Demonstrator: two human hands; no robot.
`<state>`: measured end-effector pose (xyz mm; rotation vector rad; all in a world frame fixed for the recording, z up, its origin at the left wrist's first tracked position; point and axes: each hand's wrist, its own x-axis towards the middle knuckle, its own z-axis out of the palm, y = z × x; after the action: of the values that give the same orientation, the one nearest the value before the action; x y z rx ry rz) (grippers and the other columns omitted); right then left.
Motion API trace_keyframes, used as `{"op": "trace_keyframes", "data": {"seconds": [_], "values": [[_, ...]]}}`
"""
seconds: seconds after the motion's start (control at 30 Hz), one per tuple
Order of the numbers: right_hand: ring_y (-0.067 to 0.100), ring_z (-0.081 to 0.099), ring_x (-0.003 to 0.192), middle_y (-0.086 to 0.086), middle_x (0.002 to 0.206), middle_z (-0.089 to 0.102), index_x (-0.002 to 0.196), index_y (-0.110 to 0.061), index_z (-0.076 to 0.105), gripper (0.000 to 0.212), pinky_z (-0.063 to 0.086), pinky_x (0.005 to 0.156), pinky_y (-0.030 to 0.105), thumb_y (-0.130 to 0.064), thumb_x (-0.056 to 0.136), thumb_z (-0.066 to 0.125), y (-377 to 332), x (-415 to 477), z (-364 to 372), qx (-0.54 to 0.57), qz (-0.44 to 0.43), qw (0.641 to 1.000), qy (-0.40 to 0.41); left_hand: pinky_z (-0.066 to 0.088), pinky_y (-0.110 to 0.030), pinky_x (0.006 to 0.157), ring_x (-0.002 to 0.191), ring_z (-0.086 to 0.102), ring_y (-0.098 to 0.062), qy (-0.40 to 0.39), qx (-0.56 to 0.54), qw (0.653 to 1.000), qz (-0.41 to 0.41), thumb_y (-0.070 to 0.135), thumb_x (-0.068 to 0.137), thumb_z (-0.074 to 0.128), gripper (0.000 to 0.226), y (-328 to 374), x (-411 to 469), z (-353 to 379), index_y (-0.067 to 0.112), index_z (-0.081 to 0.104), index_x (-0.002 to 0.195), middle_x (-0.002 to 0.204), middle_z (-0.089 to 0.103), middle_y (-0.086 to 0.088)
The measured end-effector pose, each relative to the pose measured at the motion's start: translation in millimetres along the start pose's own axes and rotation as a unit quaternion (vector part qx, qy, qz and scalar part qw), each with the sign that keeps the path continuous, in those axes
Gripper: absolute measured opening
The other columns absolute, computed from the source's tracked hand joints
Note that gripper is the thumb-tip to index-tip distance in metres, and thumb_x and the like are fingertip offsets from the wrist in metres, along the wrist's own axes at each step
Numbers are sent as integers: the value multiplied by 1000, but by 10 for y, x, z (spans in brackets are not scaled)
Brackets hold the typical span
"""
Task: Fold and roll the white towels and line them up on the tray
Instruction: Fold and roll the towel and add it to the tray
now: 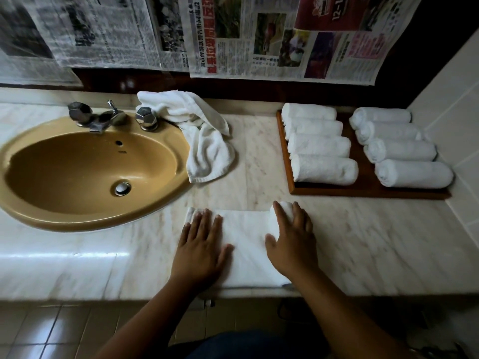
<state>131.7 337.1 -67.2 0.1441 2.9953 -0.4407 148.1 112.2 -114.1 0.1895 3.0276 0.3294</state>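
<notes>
Right hand [293, 237] is gripping the started roll of the folded towel [246, 237]; left hand [203, 244] is pressing the flat part.
The right-hand fingers are curling over the rolled end [284, 206], with the thumb lying against the flat strip beside it. The left hand is lying open, palm down and fingers straight and spread, on the unrolled length just left of the grip. The towel is lying on the marble counter [363, 242] at its near edge. Beyond the grip and to its right, the wooden tray [363, 193] is carrying eight rolled towels [324, 170] in two columns of four. Beyond the left hand, a loose towel heap [207, 141] is lying beside the tan sink [77, 174].
</notes>
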Motion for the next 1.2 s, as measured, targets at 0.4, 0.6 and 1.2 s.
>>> {"op": "trace_keyframes", "data": {"seconds": [0.4, 0.6, 1.2], "values": [[14, -15, 153, -31, 158, -9, 149, -51, 31, 73, 8, 124, 40, -17, 86, 41, 432, 103, -377, 48, -141, 971, -186, 26, -50, 115, 143, 33, -36, 56, 84, 991, 90, 43, 96, 46, 62, -210, 461, -309, 17, 37, 152, 158, 33, -15], [17, -17, 152, -20, 164, 2, 153, -54, 19, 86, 3, 122, 46, -37, 81, 64, 462, 83, -474, -58, -142, 960, -233, 42, -39, 82, 96, 53, -27, 44, 37, 998, 10, 39, 91, 57, 32, 345, 288, -324, 18, 57, 116, 111, 55, -5], [18, 56, 105, -4, 120, 53, 135, -26, 57, 91, 51, 85, 32, -93, 74, 46, 348, -318, 69, 23, -169, 985, 12, 46, -38, 98, 121, 48, -18, 81, -99, 970, 208, 69, 96, 37, 68, 241, -31, -96, 21, 49, 142, 133, 54, -3]]}}
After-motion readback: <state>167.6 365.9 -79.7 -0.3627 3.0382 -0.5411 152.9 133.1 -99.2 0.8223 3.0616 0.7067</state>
